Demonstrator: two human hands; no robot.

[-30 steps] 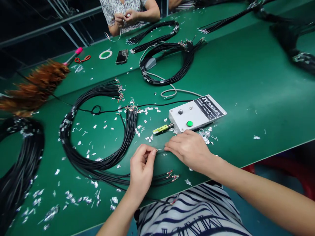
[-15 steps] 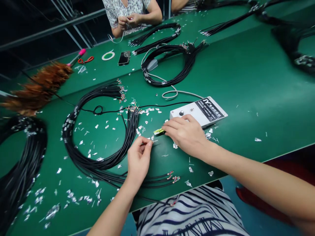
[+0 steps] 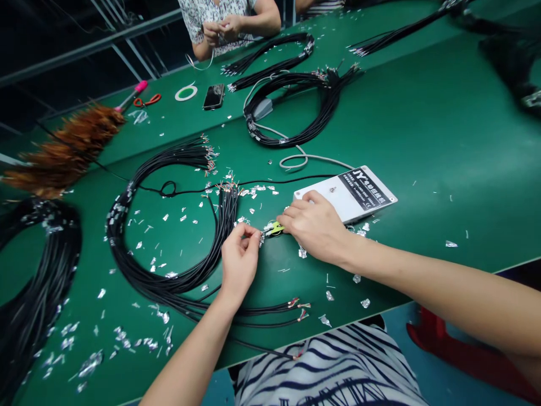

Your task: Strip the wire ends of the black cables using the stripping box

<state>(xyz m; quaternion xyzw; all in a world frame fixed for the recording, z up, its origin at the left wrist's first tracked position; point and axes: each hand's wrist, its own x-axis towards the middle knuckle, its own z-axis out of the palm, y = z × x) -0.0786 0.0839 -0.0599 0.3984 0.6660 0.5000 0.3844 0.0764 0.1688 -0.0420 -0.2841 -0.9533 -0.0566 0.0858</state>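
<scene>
My left hand [image 3: 240,262] is closed, thumb and fingers pinching the stripped end of a black cable; the tip is too small to make out fully. Just to its right is a yellow-green clip [image 3: 276,228], its jaws up against the cable end. My right hand [image 3: 316,230] has its fingers bent over the clip, gripping it from above. Behind that hand lies a white control box [image 3: 359,194] with a black label, partly covered by the fingers. A coiled bundle of black cables [image 3: 137,265] with bare ends curves around on the left.
Scraps of foil [image 3: 90,363] litter the green table [image 3: 422,124]. Another cable coil [image 3: 291,138], a phone [image 3: 213,97], a tape roll [image 3: 186,93] and red-handled scissors [image 3: 147,100] lie farther back. A brown duster [image 3: 71,146] rests at left. Across the table sits a person [image 3: 230,28].
The clip and cable end have come together between my hands. My right hand has shifted slightly left and now covers the box's knob.
</scene>
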